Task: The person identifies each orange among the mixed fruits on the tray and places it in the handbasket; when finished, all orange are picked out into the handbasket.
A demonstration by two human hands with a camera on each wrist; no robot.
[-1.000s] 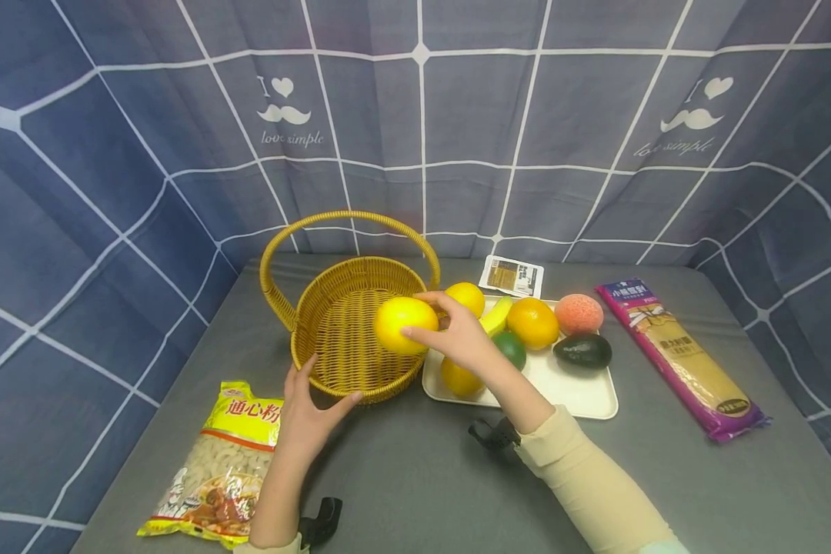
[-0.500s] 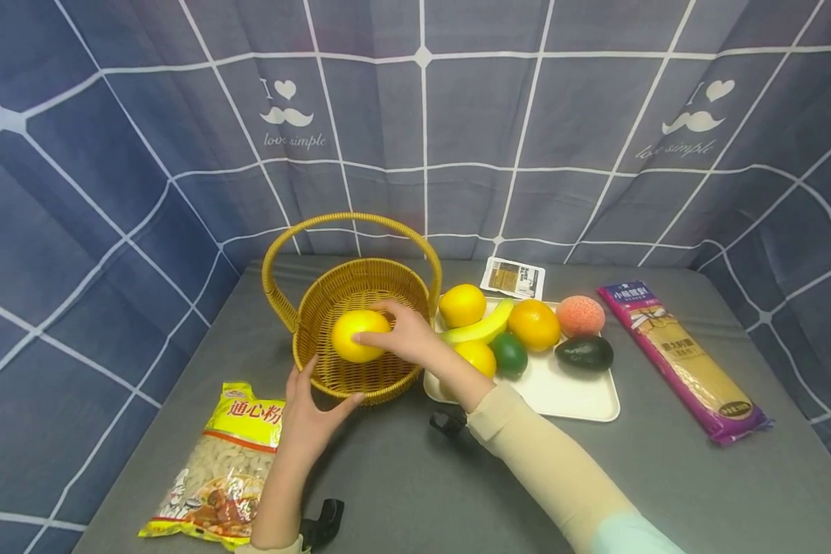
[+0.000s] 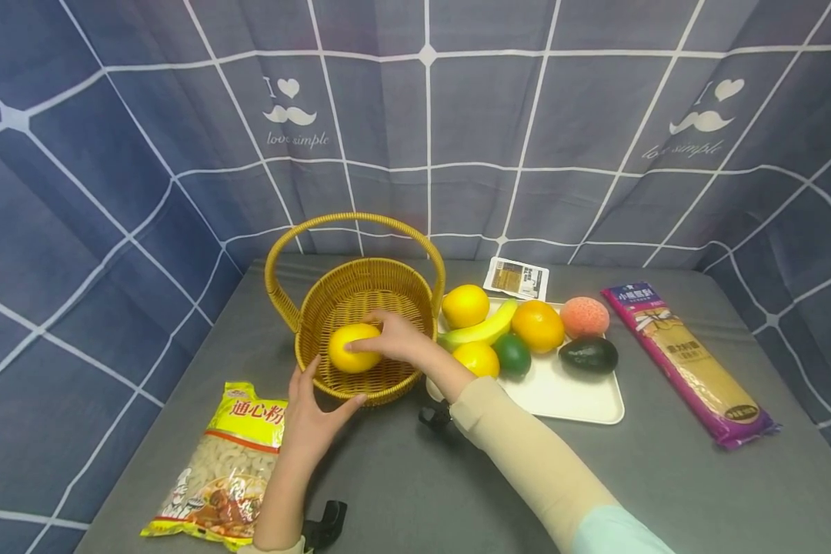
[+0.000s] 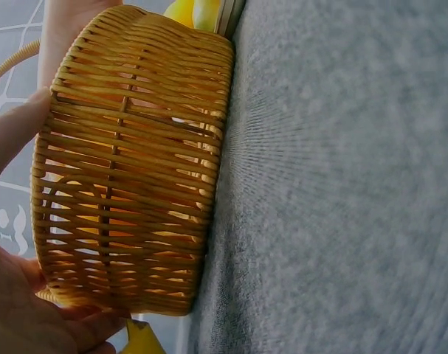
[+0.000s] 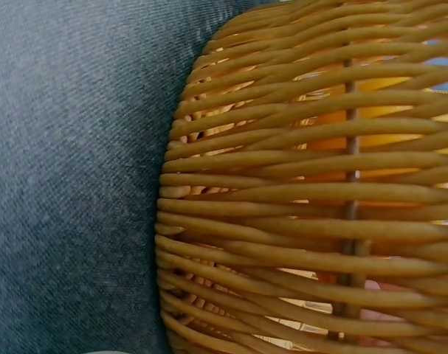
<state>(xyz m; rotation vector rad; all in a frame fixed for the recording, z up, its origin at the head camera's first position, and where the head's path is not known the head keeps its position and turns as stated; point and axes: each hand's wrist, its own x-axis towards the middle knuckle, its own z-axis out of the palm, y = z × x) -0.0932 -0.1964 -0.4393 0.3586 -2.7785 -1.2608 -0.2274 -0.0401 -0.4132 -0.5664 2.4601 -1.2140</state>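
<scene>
In the head view, a woven wicker basket [image 3: 374, 271] with a tall hoop handle stands left of the middle. Down inside it is a round yellow-orange fruit [image 3: 346, 355], pinched by my right hand [image 3: 396, 338] from its right side. My left hand [image 3: 313, 412] holds the basket's front left, thumb and fingers spread along the rim. The left wrist view shows the left thumb [image 4: 21, 133] at the rim and the other fingers round the side. The basket wall [image 5: 305, 177] fills much of the right wrist view and hides the right hand; orange colour shows through its gaps.
Right of the basket, a white tray [image 3: 578, 404] bears a banana [image 3: 481, 329], an avocado [image 3: 589, 355], a pinkish round fruit [image 3: 585, 316] and several other fruits. A macaroni bag [image 3: 221, 477] lies left, a spaghetti pack [image 3: 689, 362] far right, a small sachet [image 3: 518, 278] behind the tray.
My right hand has carried the yellow-orange fruit left from above the basket's right side and lowered it into the basket. The left hand has stayed at the rim.
</scene>
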